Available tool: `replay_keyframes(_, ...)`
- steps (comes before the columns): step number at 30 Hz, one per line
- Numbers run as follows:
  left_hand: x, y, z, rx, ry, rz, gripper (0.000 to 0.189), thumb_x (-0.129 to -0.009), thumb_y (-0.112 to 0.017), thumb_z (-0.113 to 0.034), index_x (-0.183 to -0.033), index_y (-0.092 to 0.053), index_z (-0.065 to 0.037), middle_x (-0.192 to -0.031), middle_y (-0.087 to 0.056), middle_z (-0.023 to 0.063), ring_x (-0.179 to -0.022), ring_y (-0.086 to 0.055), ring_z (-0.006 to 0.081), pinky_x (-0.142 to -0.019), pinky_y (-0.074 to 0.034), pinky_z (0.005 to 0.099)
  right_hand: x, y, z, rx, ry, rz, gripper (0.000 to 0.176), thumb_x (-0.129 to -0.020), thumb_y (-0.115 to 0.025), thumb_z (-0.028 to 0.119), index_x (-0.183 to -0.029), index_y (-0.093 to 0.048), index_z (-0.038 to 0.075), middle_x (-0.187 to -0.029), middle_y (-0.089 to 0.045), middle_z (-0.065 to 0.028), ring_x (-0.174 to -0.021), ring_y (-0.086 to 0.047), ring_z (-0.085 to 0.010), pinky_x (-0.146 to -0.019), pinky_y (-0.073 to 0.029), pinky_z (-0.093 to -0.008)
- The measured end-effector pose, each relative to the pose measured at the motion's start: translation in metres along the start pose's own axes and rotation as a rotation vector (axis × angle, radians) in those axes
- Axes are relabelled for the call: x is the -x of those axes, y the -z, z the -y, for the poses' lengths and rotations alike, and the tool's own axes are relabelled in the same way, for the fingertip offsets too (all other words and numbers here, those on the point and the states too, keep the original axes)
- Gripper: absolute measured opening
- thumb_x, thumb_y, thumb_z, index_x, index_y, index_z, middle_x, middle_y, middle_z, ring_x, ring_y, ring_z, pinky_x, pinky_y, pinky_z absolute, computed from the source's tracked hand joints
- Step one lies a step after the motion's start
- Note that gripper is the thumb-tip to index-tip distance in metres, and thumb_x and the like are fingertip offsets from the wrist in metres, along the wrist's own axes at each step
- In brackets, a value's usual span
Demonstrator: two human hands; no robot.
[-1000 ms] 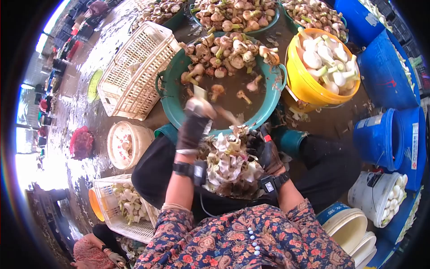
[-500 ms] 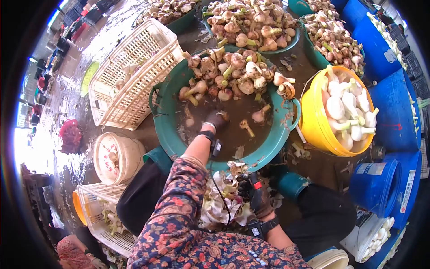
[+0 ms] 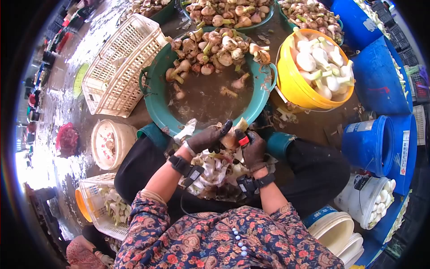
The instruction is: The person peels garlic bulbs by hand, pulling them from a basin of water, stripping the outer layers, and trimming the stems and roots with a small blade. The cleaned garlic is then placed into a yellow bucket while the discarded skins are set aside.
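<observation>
My left hand, in a dark glove, is closed around an unpeeled garlic bulb just past the near rim of the green tub. Close beside it, my gloved right hand grips a small tool with a red part; its working end is hidden. The bulb lies between both hands, its stem pointing up and to the right. Beneath them is a heap of pale garlic peelings. Muddy water fills the tub, with a pile of unpeeled garlic at its far side and some loose bulbs nearer.
A yellow bucket of white peeled garlic stands right of the tub. White crates and a white bucket are at left. Blue buckets line the right. More tubs of garlic stand behind. Part of another person shows at lower left.
My left hand has come out of the tub's water and back toward me, now with a garlic bulb in it. My right hand has risen to meet it. The view has tilted down.
</observation>
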State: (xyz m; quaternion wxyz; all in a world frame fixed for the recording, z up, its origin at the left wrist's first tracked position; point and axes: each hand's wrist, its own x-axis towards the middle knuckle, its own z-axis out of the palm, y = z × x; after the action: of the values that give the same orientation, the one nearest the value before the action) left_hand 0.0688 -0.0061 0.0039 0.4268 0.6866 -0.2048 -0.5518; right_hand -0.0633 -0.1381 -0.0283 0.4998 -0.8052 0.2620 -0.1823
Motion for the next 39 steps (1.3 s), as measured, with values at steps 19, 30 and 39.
replay_keyframes(19, 0.063, -0.036, 0.020, 0.474, -0.085, -0.234, 0.033, -0.084, -0.062, -0.040, -0.087, -0.063, -0.007, -0.055, -0.050, -0.0021, -0.045, -0.045, 0.0057, -0.042, -0.033, 0.0198, 0.021, -0.001, -0.027, -0.820, -0.290, 0.381, 0.037, -0.093, -0.046, 0.036, -0.107, -0.058, 0.003, -0.083, -0.062, -0.0032, -0.073, -0.060, -0.0100, -0.065, -0.050, -0.0240)
replay_keyframes(30, 0.062, -0.040, -0.002, -0.652, -0.565, -0.680, 0.078, -0.063, -0.079, -0.035, -0.127, -0.045, -0.006, -0.121, -0.050, 0.0184, -0.112, -0.048, 0.0360, -0.093, -0.041, 0.0386, 0.021, 0.004, 0.000, -0.612, -0.028, 0.500, 0.058, -0.080, -0.065, 0.021, -0.129, -0.039, 0.004, -0.114, -0.053, -0.0088, -0.101, -0.052, -0.0153, -0.087, -0.044, -0.0296)
replay_keyframes(39, 0.057, -0.052, 0.035, -0.668, -0.379, -0.320, 0.037, -0.075, -0.069, -0.019, -0.110, -0.061, -0.009, -0.090, -0.065, 0.0150, -0.081, -0.063, 0.0314, -0.071, -0.049, 0.0361, 0.012, -0.014, -0.021, -0.663, -0.562, 0.521, 0.068, -0.086, -0.048, 0.058, -0.109, -0.058, -0.005, -0.080, -0.063, -0.0106, -0.080, -0.051, -0.0163, -0.079, -0.044, -0.0327)
